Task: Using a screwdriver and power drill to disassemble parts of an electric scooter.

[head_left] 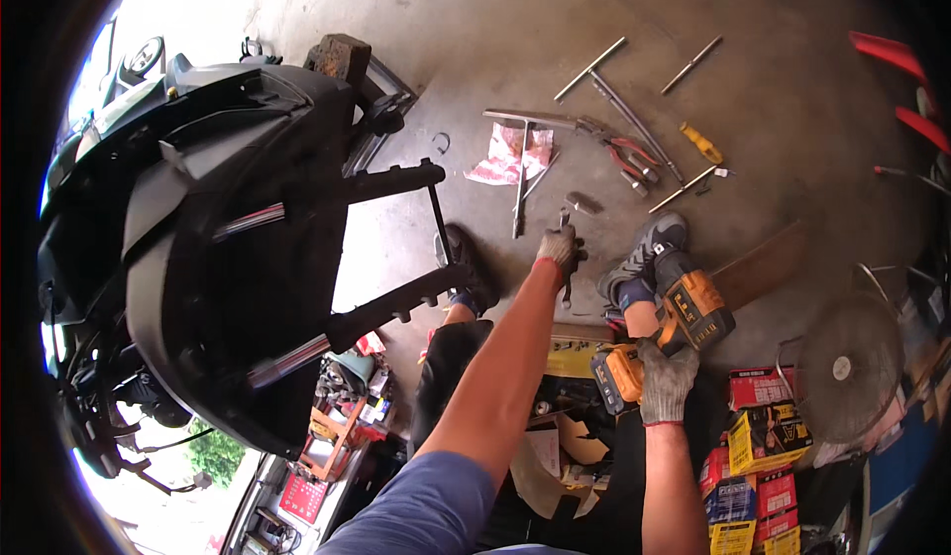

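Left hand (558, 248), in a grey knit glove with red cuff, reaches to the concrete floor (475, 40); fingers closed on a small dark metal tool (566, 220), kind unclear. Right hand (666, 382), gloved likewise, fingers clamped around a yellow-and-black cordless driver (666, 342). Long steel T-wrenches (522, 173) lie just beyond the left fingers, unused. Black scooter body (208, 238) stands left; what has been worked on it is hidden.

Left hand (560, 248), gloved, reached down to small metal tool (566, 220) on concrete floor (475, 40), fingers closed on it. Right hand (666, 382), gloved, gripped yellow-black cordless drill (666, 332). Black scooter body (198, 238) at left. T-handle wrenches (604, 84), red-handled pliers (626, 154), yellow screwdriver (701, 143) scattered ahead. Fan (847, 367) and stacked boxes (758, 446) at right.
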`<action>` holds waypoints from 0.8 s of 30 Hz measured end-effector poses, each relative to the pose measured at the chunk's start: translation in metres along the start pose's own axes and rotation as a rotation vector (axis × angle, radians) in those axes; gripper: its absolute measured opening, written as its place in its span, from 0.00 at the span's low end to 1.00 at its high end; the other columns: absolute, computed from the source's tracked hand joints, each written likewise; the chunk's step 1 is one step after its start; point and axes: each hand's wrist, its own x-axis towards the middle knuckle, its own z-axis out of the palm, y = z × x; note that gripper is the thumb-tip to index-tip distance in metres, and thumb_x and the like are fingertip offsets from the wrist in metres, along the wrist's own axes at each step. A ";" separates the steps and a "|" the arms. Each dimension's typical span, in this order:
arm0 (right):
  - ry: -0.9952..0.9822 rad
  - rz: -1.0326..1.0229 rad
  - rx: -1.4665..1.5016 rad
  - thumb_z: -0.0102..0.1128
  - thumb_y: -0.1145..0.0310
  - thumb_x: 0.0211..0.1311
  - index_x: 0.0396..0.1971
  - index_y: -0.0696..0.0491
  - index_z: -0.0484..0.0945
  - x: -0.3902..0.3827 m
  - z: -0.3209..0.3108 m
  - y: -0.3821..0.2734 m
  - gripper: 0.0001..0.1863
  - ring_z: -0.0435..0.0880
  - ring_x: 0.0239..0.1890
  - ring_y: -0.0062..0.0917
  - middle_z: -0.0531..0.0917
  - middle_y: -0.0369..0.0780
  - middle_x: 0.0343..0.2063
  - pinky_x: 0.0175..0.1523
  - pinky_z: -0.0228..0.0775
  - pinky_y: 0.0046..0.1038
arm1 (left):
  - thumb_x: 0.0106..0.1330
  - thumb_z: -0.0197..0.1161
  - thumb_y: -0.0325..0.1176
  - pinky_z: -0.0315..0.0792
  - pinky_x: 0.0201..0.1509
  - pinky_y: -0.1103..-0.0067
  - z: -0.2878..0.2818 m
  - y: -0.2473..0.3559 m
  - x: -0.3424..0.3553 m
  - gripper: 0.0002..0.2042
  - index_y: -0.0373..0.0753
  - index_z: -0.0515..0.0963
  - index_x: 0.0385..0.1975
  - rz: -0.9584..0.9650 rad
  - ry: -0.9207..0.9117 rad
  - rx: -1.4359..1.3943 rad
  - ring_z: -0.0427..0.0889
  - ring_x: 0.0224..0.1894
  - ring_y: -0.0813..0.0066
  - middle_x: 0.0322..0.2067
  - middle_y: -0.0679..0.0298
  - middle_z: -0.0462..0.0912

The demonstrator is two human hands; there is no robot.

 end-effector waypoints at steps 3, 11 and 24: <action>-0.017 -0.010 0.160 0.65 0.81 0.47 0.45 0.59 0.72 -0.025 -0.008 -0.023 0.22 0.78 0.32 0.18 0.79 0.36 0.37 0.37 0.73 0.24 | 0.66 0.54 0.36 0.64 0.20 0.78 -0.006 0.004 -0.085 0.08 0.39 0.71 0.37 -0.035 -0.253 -0.136 0.78 0.23 0.72 0.30 0.61 0.76; -0.125 -0.062 0.190 0.64 0.88 0.47 0.57 0.57 0.65 -0.176 -0.041 -0.107 0.34 0.76 0.53 0.26 0.75 0.42 0.51 0.58 0.71 0.32 | 0.68 0.58 0.45 0.63 0.21 0.84 -0.031 0.057 -0.330 0.15 0.40 0.73 0.41 0.165 -0.421 -0.082 0.77 0.23 0.77 0.28 0.68 0.76; -0.364 -1.438 -0.763 0.69 0.70 0.51 0.41 0.53 0.79 -0.366 -0.113 -0.221 0.16 0.82 0.42 0.34 0.82 0.40 0.39 0.50 0.75 0.38 | 0.72 0.50 0.54 0.63 0.18 0.80 -0.092 0.127 -0.594 0.22 0.37 0.72 0.37 0.656 -0.450 -0.075 0.70 0.15 0.76 0.18 0.66 0.70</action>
